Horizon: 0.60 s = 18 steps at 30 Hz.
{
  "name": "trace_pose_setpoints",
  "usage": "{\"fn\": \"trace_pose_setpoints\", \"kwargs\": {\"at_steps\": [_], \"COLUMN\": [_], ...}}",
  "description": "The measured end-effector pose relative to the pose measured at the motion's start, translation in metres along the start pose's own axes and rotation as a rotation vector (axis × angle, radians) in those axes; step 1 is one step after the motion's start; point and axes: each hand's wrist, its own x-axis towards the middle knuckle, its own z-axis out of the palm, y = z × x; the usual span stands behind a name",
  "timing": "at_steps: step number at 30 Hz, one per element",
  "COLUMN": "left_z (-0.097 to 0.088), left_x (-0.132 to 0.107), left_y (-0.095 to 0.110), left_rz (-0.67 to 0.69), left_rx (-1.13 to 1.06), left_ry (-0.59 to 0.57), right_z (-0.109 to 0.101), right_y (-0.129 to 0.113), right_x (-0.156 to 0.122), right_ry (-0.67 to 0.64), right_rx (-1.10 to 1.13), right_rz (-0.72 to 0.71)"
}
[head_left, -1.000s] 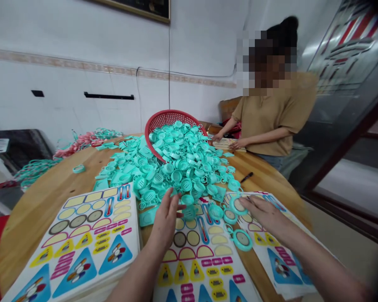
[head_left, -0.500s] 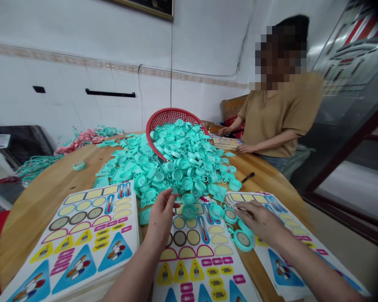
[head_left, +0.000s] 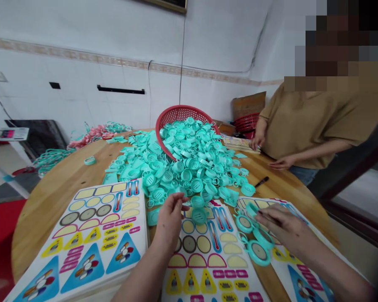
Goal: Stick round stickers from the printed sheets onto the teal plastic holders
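My left hand [head_left: 171, 220] is over the middle sticker sheet [head_left: 204, 260], its fingers curled together and partly hidden. Just right of its fingertips is a teal round plastic case [head_left: 199, 215] with slots; whether the hand grips it I cannot tell. My right hand [head_left: 282, 224] has its fingers pinched at the rim of a tilted teal round case [head_left: 252, 208]. Below it, several teal cases with round grey-and-cream stickers, such as this stickered case [head_left: 258, 253], lie between the middle sheet and the right sticker sheet [head_left: 307, 279].
A red basket [head_left: 161, 122] lies tipped, teal cases [head_left: 189, 163] spilling across the round wooden table [head_left: 53, 188]. A thick sheet stack [head_left: 91, 222] is at left, a black pen [head_left: 262, 181] at right. Pink and teal cords [head_left: 94, 136] lie behind. A co-worker [head_left: 315, 121] stands at the far right.
My right hand has moved right, and a teal case that lay on the middle sheet is now at its fingertips, tilted. The view has swung left. The co-worker's hands have shifted off the sheets' front edge.
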Motion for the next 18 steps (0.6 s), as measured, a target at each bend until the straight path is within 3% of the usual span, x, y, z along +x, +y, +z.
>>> {"fn": "trace_pose_setpoints", "kwargs": {"at_steps": [3,5,7,10,13,16,18], "left_z": [-0.001,-0.001,-0.002,-0.004,-0.006,-0.007,-0.005], "left_x": [0.001,0.002,0.003,0.006,0.008,0.006,0.002], "left_y": [0.001,0.000,-0.001,-0.004,-0.006,-0.006,-0.002], "left_rz": [-0.001,0.002,0.008,0.016,0.022,0.043,0.105], "left_rx": [0.003,0.010,0.022,0.039,0.044,0.037,0.019], "left_ry": [0.055,0.080,0.093,0.106,0.105,0.046,-0.125], "right_z": [-0.006,0.000,0.015,0.053,0.086,0.086,0.071], "right_y": [0.013,0.006,-0.017,-0.062,-0.092,-0.099,-0.098], "right_x": [-0.012,-0.013,-0.009,0.007,0.024,0.034,0.037], "right_ry": [-0.033,0.020,0.069,-0.138,-0.201,-0.186,-0.171], "right_rx": [-0.062,-0.085,-0.061,0.054,0.010,0.048,0.135], "right_rz": [0.005,0.002,-0.031,-0.111,-0.148,-0.175,-0.173]}}
